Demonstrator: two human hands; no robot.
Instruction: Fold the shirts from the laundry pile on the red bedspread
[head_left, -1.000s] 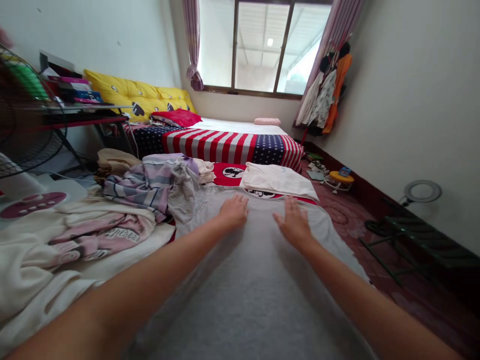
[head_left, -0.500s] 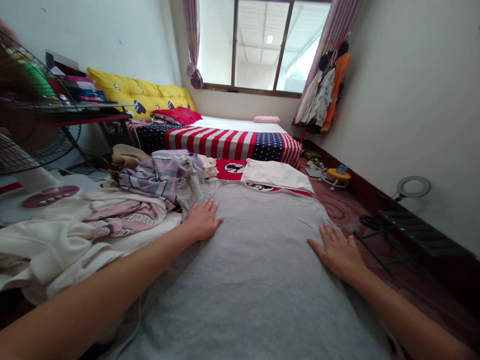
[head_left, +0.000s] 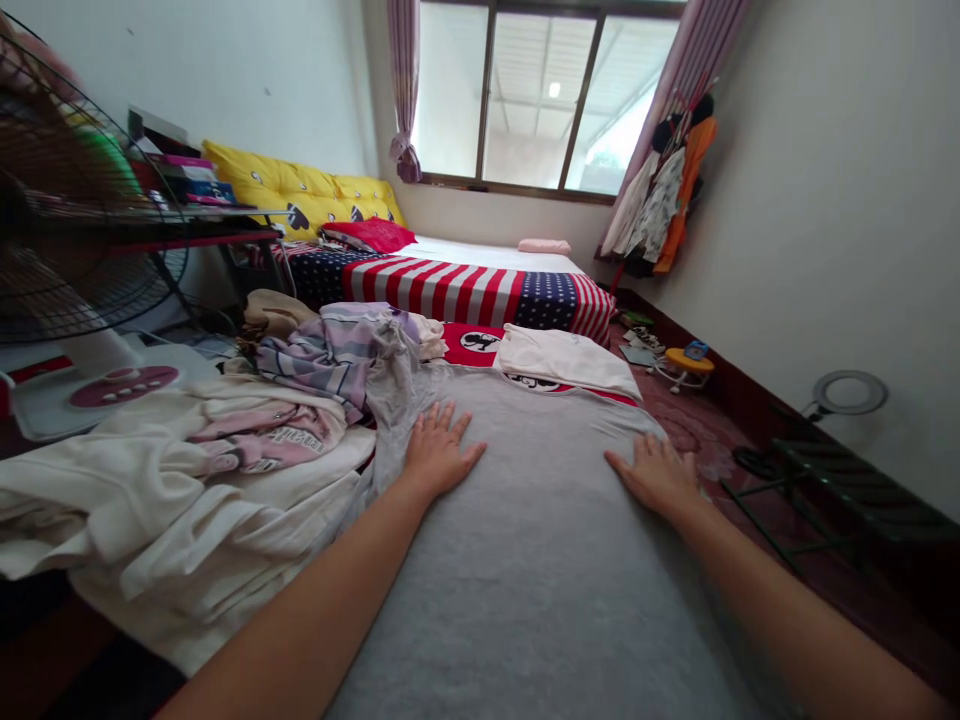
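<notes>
A grey T-shirt [head_left: 540, 560] lies spread out in front of me, its neckline at the far end. My left hand [head_left: 441, 450] rests flat on its upper left part, fingers spread. On the upper right part, near the shirt's edge, my right hand [head_left: 656, 472] lies palm down with fingers apart. Just beyond the neckline is a folded white garment [head_left: 566, 358] on a red cloth [head_left: 459, 342] with black-and-white prints. To the left, a heap holds a plaid garment [head_left: 322, 355] and a cream garment with a pink print [head_left: 187, 510].
An electric fan [head_left: 97, 375] stands at the left beside a desk [head_left: 217, 238]. Beyond is a bed with a striped, starred cover [head_left: 442, 290]. A dark green folding stool [head_left: 862, 490], a ring light [head_left: 851, 392] and a small yellow stool [head_left: 688, 362] are at the right.
My left hand has moved right across the grey T-shirt, away from its left edge. My right hand has shifted slightly inward. The view has turned a little left.
</notes>
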